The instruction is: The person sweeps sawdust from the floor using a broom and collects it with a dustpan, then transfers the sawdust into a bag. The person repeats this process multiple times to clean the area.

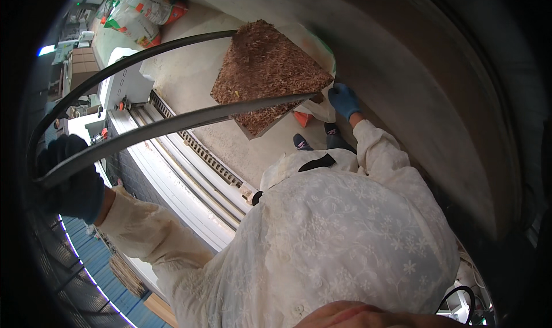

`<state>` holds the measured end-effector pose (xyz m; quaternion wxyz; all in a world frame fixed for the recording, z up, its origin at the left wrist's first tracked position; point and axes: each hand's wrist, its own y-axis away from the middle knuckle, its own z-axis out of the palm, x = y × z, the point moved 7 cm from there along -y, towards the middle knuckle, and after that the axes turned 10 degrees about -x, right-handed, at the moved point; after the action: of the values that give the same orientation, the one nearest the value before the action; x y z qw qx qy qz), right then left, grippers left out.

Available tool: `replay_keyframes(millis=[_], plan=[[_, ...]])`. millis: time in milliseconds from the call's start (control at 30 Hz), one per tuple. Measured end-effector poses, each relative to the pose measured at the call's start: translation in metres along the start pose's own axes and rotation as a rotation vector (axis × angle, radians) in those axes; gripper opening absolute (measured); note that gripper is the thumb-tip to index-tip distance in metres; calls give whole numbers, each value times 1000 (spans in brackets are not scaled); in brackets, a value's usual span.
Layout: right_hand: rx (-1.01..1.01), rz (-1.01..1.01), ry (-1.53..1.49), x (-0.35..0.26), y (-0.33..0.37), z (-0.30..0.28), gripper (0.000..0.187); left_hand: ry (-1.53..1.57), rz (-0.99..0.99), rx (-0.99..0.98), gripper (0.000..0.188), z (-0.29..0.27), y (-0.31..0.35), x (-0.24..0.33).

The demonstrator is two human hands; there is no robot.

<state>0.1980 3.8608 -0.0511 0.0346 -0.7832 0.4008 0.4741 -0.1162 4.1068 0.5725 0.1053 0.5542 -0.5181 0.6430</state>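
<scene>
A square metal pan [250,133] heaped with brown shavings [276,69] is held out in front of me, tilted. Two long curved bars [172,121] run from it to the left and meet at my left hand [72,172]. This hand, in a dark blue glove, is closed around that end; its fingers are partly in shadow. My right hand [344,100], in a blue glove, is closed by the pan's right corner, pinching the rim of a pale plastic bag [314,109] with green and orange print. Most of the bag is hidden beneath the pan.
White machine rails [190,167] run along my left, ending at a white housing [123,80]. Printed sacks [144,14] lie on the floor at the far left. A large curved grey wall [425,92] rises close on my right. My shoes [302,142] stand below the pan.
</scene>
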Motion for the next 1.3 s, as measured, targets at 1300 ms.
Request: replay_keyframes(millis=[1300], plan=[[-127,61,10,-47,-53,-29,29,-490,-11,-671,55,123,-172,-136]])
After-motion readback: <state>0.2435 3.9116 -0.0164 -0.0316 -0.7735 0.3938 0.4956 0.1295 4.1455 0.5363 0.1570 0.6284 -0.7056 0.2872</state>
